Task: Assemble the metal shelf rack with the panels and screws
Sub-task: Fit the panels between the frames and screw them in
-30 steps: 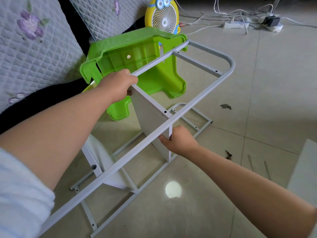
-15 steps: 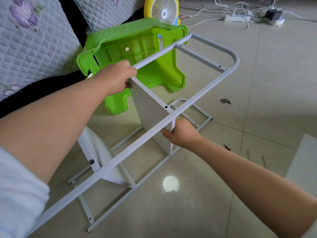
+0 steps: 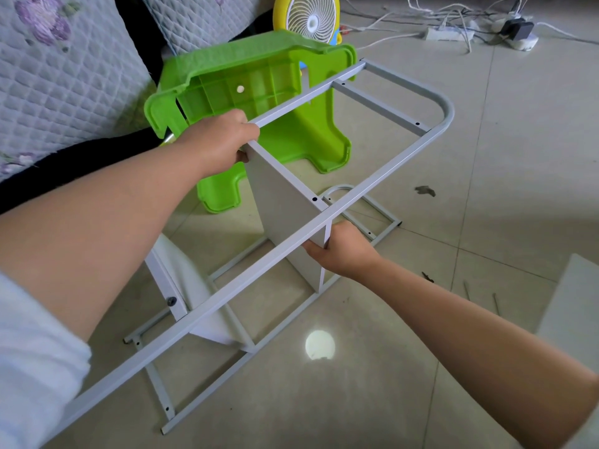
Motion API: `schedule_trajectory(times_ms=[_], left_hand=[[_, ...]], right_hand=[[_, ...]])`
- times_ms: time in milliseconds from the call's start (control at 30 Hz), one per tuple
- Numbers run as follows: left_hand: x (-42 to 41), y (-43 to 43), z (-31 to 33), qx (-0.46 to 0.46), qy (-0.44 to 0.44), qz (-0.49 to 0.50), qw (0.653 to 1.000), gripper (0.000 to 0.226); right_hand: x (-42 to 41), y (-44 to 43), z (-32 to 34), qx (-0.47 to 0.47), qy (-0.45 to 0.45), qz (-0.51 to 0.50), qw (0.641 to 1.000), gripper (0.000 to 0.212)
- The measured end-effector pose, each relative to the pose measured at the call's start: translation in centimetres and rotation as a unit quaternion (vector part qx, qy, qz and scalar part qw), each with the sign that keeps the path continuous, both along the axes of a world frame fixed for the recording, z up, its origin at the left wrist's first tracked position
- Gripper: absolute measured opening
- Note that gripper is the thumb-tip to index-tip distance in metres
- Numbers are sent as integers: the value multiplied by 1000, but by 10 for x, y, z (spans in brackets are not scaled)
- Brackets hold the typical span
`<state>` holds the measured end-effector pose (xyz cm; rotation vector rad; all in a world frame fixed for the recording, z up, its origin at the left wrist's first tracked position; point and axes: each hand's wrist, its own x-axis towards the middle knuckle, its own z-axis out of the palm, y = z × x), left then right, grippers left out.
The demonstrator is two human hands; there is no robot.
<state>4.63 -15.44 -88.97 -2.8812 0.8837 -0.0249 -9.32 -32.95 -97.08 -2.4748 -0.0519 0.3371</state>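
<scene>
A grey metal side frame (image 3: pixel 382 175) with a rounded far end is held above the floor, across an upright white shelf panel (image 3: pixel 285 215). My left hand (image 3: pixel 217 142) grips the frame's far rail at the panel's upper left corner. My right hand (image 3: pixel 340 251) pinches the panel's near vertical edge just under the frame's near rail. A second grey frame (image 3: pixel 233 325) lies flat on the tiles beneath. Another white panel (image 3: pixel 184 286) stands tilted on that frame at lower left, with a black screw head (image 3: pixel 171 301) in its edge.
A green plastic stool (image 3: pixel 259 102) lies on its side behind the rack. A yellow fan (image 3: pixel 308 17) and a power strip with cables (image 3: pixel 450 34) are at the back. A quilted cover (image 3: pixel 55 69) fills the left. Another white panel (image 3: pixel 570 309) lies at the right edge, with thin rods (image 3: pixel 466 291) nearby.
The view shifted slightly and the upper frame with the panel moved a little toward the far right. Both hands keep their holds.
</scene>
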Motion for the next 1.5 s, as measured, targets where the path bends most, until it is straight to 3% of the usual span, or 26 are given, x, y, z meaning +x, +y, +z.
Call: schedule_trajectory(times_ms=[567,700,833,1300,1500], left_hand=[[-16,-8,0,15,-8,25,1000,23],[-22,-12,-1,37,-22,53,998,32],[-25,-10,-2,35,-49,10,998,43],[-20,-12,9,6,-8,-16,1000,18],[-27,-14,9,-34,0,-8,999,37]], right_hand=[[2,-2,-2,-19,15,-11,1000,52],[1,-3,1,-48,33,-7,998,51],[-1,-6,10,-39,22,-25,999,57],[4,-9,18,-63,48,-3,997,58],[-1,-8,20,-59,45,-8,997,57]])
